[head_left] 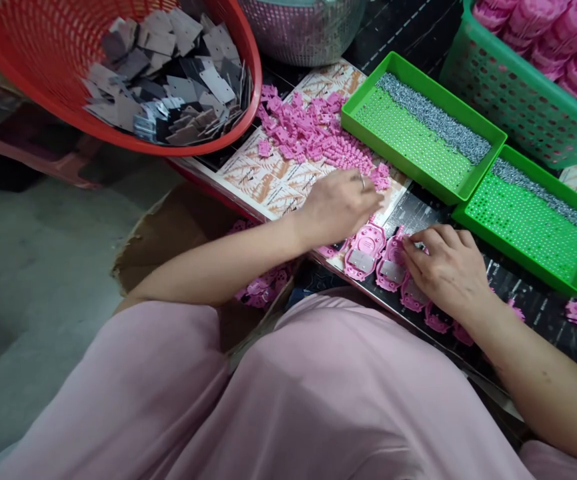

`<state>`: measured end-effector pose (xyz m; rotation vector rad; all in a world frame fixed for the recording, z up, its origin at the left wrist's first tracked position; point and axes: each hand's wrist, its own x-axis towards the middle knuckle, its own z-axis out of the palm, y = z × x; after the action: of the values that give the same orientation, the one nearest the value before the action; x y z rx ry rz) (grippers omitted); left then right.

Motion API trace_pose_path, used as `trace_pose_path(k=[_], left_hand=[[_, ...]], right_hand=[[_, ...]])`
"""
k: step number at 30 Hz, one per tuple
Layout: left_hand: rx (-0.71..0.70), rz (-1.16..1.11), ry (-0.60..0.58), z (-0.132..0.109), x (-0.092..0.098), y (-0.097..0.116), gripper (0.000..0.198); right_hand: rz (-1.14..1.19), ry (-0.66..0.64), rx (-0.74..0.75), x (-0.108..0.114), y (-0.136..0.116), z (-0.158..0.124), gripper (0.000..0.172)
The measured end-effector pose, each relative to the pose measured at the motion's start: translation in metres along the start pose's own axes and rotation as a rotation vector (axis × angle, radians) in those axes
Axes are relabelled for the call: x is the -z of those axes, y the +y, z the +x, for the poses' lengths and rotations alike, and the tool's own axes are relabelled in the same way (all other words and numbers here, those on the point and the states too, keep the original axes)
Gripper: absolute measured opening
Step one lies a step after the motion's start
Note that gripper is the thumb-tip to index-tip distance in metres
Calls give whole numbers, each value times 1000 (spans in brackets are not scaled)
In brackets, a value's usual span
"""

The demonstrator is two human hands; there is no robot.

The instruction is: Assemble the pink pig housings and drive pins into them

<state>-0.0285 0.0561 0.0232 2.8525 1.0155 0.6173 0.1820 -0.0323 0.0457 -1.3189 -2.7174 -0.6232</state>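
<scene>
My left hand [343,205] reaches over the near edge of a pile of small pink plastic parts [308,127]. Its fingers are bent downward and together, and whatever they hold is hidden. My right hand [451,267] has thumb and fingertips pinched at the upper end of a pink plastic casing [389,257], on a small pink part there. This casing lies in a row along the table edge, beside another pink casing [367,241]. Both carry a grey metal plate [362,261]. More casings [437,320] continue under my right hand and wrist, partly covered.
A red basket [241,137] of metal plates stands at the left. Two green trays [393,133] [528,257] hold small silvery pieces. Behind are a metal colander [303,30] and a green crate [513,87] of pink parts. An open cardboard box [153,247] sits below the table edge.
</scene>
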Motion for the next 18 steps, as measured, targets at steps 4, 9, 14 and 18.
trace_pose_path(k=[4, 9, 14, 18], left_hand=[[241, 44, -195, 26, -1, -17, 24], [320, -360, -80, 27, 2, -17, 20], [390, -1136, -14, 21, 6, 4, 17], [415, -1363, -5, 17, 7, 21, 11]], right_hand=[[4, 10, 5, -1, 4, 2, 6], [197, 137, -86, 4, 11, -3, 12], [215, 301, -192, 12, 10, 10, 26], [162, 310, -197, 15, 8, 25, 29]])
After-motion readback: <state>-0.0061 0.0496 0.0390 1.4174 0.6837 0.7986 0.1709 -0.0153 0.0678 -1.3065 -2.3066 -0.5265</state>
